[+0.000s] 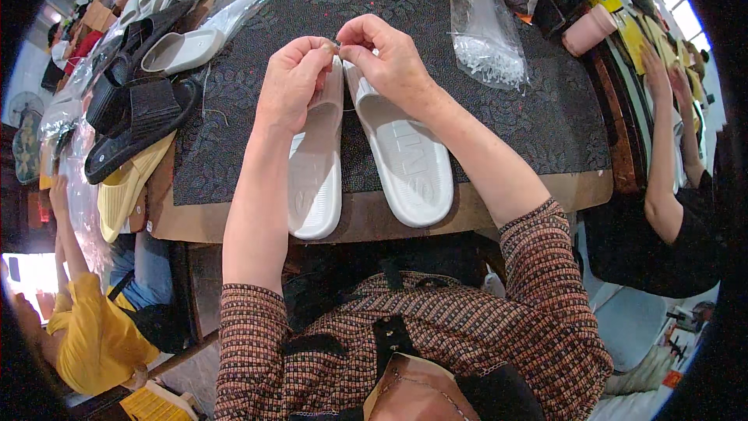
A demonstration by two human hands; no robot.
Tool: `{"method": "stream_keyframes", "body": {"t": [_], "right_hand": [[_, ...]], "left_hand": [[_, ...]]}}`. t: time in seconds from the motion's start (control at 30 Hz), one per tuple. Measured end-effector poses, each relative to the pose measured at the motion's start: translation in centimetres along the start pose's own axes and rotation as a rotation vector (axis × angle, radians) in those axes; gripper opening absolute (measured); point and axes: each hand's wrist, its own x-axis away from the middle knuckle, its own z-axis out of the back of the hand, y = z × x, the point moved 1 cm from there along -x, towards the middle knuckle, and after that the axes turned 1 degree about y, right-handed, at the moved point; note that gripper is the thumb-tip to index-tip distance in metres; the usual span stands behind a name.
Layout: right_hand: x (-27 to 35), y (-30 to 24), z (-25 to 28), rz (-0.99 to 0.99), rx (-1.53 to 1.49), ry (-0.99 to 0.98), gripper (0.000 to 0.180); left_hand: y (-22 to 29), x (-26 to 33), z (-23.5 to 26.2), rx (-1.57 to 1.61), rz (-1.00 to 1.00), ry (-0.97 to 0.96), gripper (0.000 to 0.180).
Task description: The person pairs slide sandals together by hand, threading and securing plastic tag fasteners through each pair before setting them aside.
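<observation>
A pair of light grey slippers lies side by side on the dark patterned mat (257,156), toes pointing away from me. Over the toe of the left slipper (315,187) my left hand (292,82) is closed in a pinch. My right hand (389,62) pinches close beside it, above the toe of the right slipper (417,171). The fingertips of both hands nearly meet between the two toes. Whatever they hold there is too small and too covered by the fingers to make out.
Right of my hands lies a clear bag of thin white plastic strands (491,58), with a pink cup (588,31) beyond. Black slippers (144,121), a yellow slipper (128,179) and a loose grey slipper (183,51) crowd the left. People sit at both sides.
</observation>
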Motion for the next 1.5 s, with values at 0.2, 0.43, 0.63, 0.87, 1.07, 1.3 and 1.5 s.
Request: {"method": "stream_keyframes", "body": {"t": [0.2, 0.43, 0.63, 0.87, 1.07, 1.3, 1.5], "right_hand": [[-0.06, -0.13, -0.07, 0.019, -0.003, -0.022, 0.011], [-0.07, 0.06, 0.08, -0.020, 0.000, -0.058, 0.014], [-0.11, 0.00, 0.05, 0.012, 0.005, -0.043, 0.011], [-0.04, 0.39, 0.09, -0.010, 0.004, -0.057, 0.012], [-0.10, 0.33, 0.02, 0.014, -0.012, -0.049, 0.013], [-0.08, 0.40, 0.22, 0.013, -0.005, -0.038, 0.014], [-0.22, 0.13, -0.02, 0.021, -0.044, -0.015, 0.012]], "left_hand": [[0.01, -0.02, 0.06, 0.009, -0.007, 0.002, 0.007], [-0.01, -0.09, -0.01, 0.052, -0.024, 0.006, 0.007], [0.06, -0.03, -0.03, 0.074, -0.022, 0.003, 0.006], [0.02, -0.13, 0.05, 0.039, 0.014, 0.005, 0.007], [0.01, -0.13, 0.17, 0.075, -0.021, -0.010, 0.006], [-0.14, -0.36, 0.07, 0.063, -0.021, -0.023, 0.007], [-0.05, -0.05, 0.16, 0.049, -0.020, -0.020, 0.006]]}}
